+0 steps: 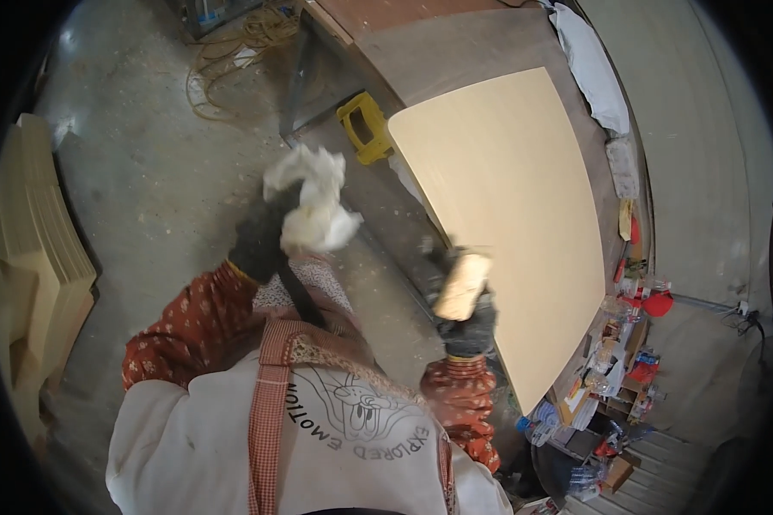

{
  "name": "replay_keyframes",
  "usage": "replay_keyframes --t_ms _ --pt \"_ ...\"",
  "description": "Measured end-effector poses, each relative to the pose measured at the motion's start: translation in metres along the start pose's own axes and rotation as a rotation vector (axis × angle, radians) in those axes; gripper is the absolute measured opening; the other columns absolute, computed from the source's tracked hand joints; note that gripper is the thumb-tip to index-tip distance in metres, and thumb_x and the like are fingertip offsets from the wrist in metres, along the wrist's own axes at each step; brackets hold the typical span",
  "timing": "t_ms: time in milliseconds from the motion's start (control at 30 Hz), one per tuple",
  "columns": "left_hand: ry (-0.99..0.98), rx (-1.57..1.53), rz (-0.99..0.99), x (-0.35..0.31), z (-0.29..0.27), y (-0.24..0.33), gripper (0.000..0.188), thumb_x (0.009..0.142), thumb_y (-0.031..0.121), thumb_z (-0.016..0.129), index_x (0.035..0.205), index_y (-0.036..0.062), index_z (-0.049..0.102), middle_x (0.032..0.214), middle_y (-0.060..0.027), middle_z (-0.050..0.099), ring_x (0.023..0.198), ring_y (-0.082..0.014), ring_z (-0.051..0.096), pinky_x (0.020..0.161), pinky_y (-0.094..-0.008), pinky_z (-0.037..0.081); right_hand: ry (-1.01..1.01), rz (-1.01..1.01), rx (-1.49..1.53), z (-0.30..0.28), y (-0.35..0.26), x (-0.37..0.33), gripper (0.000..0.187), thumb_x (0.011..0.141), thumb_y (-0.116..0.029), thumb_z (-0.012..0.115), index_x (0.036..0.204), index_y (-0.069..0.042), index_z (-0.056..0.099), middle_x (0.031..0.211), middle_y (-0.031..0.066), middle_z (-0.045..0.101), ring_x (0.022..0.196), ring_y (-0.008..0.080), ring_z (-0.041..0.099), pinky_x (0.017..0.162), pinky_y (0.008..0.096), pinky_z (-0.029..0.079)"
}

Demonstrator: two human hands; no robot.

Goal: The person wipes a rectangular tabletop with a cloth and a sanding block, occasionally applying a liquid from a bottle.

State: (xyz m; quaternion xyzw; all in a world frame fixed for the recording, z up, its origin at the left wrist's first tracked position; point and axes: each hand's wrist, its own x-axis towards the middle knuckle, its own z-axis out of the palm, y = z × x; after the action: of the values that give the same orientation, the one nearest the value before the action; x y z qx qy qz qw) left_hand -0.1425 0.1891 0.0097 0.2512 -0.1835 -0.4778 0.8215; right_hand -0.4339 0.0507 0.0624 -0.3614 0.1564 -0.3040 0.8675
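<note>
My left hand (261,239), in a dark glove, is closed around a crumpled white rag (322,210) held out over the floor in front of my apron. A small pale tan block (464,287) sits in the grip of my right hand (472,333), also dark-gloved and a little blurred. That hand is by the near left edge of a large light wood-coloured panel (520,206) with a rounded corner. I cannot tell whether the block touches the panel.
The panel lies on a brown-topped workbench (455,51). A yellow plastic frame-shaped object (365,129) is beside the bench. Tangled hose (249,43) lies on the floor ahead. Stacked panels (47,249) stand at left. Assorted clutter (610,369) crowds the right side.
</note>
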Motion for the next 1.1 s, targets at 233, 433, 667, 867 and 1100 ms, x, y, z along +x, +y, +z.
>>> replay_keyframes --t_ms 233,433,667,867,1100 --pt "0.394 0.824 0.876 0.092 0.060 -0.047 0.049 0.082 -0.005 0.058 0.126 0.0088 0.043 0.105 -0.0119 0.056 0.084 -0.0234 0.059 0.075 -0.0351 0.054 -0.012 0.047 0.118 -0.014 -0.089 0.092 0.056 0.095 -0.040 0.044 0.132 0.003 0.039 0.126 0.0280 0.048 0.100 0.0301 0.061 0.073 0.0354 0.057" --pt "0.392 -0.028 0.566 0.041 0.149 -0.182 0.062 0.080 -0.002 0.064 0.132 0.0101 0.032 0.122 -0.0166 0.050 0.109 -0.0278 0.056 0.085 -0.0403 0.054 -0.176 -0.093 0.006 -0.025 -0.081 0.133 0.053 0.094 -0.030 0.050 0.130 0.007 0.038 0.124 0.0246 0.051 0.114 0.0347 0.052 0.098 0.0422 0.047" --pt "0.419 0.006 0.740 0.068 0.129 -0.182 0.052 0.083 0.003 0.063 0.129 0.0074 0.040 0.111 -0.0089 0.057 0.096 -0.0187 0.060 0.079 -0.0288 0.054 -0.058 -0.055 -0.195 -0.017 -0.073 0.124 0.054 0.096 -0.036 0.044 0.135 -0.001 0.036 0.124 0.0170 0.053 0.106 0.0257 0.057 0.088 0.0326 0.052" --pt "0.519 0.005 0.501 0.107 0.098 -0.124 0.036 0.086 0.009 0.062 0.121 0.0071 0.052 0.106 -0.0045 0.062 0.095 -0.0118 0.060 0.073 -0.0233 0.051 -0.223 0.008 -0.160 -0.036 -0.083 0.130 0.056 0.095 -0.036 0.048 0.138 -0.003 0.033 0.133 0.0156 0.047 0.123 0.0315 0.046 0.097 0.0415 0.047" --pt "0.263 -0.683 0.690 0.067 0.145 -0.206 0.051 0.078 0.004 0.068 0.125 0.0044 0.048 0.107 -0.0106 0.059 0.087 -0.0163 0.062 0.066 -0.0257 0.054 -0.111 -0.053 -0.197 -0.030 -0.078 0.127 0.059 0.094 -0.037 0.049 0.139 -0.004 0.031 0.134 0.0155 0.045 0.125 0.0311 0.043 0.098 0.0417 0.046"
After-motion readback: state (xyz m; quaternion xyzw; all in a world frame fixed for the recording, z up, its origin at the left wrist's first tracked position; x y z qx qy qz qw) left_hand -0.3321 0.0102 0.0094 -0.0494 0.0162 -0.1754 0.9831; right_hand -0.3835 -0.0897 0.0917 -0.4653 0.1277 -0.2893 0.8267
